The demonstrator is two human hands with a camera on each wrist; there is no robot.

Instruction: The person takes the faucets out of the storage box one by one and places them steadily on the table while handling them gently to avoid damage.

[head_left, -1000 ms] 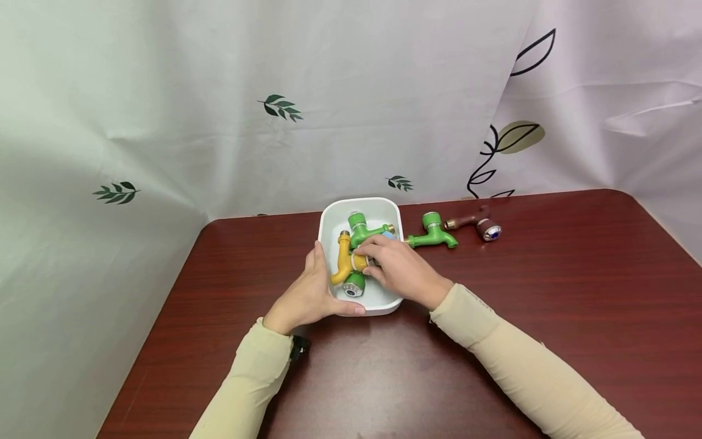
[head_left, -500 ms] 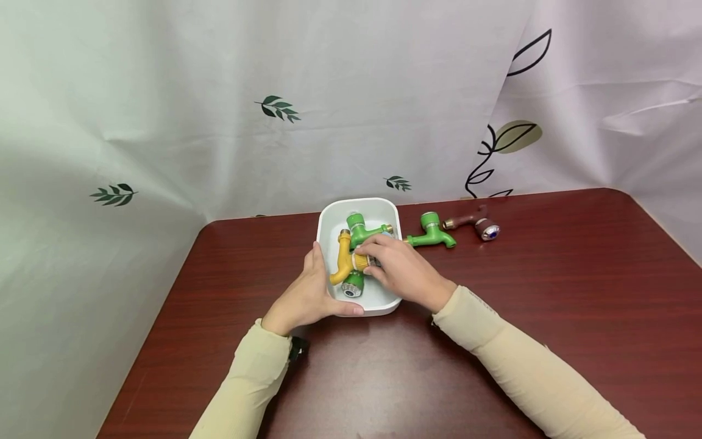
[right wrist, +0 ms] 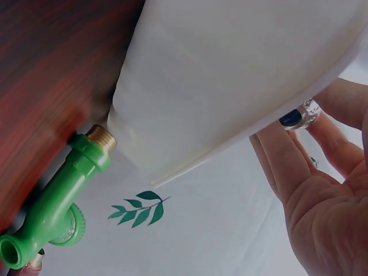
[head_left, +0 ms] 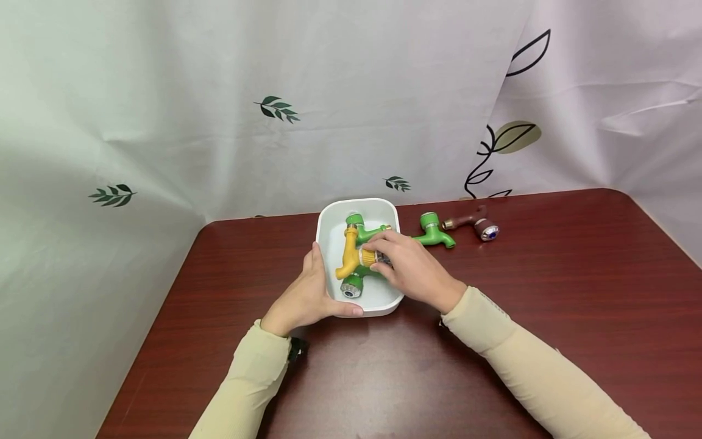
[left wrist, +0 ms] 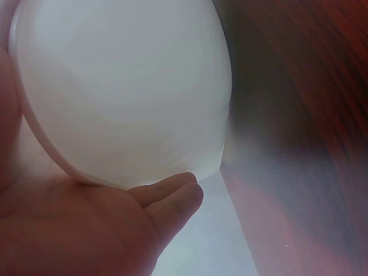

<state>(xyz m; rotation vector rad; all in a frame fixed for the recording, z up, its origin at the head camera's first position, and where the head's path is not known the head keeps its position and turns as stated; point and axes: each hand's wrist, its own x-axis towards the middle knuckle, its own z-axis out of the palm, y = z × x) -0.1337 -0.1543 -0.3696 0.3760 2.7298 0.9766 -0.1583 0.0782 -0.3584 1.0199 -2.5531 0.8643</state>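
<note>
Near table (head_left: 356,378) had room between the sleeves (head_left: 258,360). Left hand (head_left: 304,291) blocked the tray's (head_left: 378,297) left side; right hand (head_left: 410,265) crossed its right rim. Yellow tap (head_left: 348,256) crowded the middle. Outside right: green tap (head_left: 433,235), then brown tap (head_left: 485,228).

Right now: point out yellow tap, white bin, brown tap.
Yellow tap (head_left: 350,255), head view, on its body.
White bin (left wrist: 126,86), left wrist view, outer wall.
Brown tap (head_left: 466,220), head view, on its pipe.
</note>
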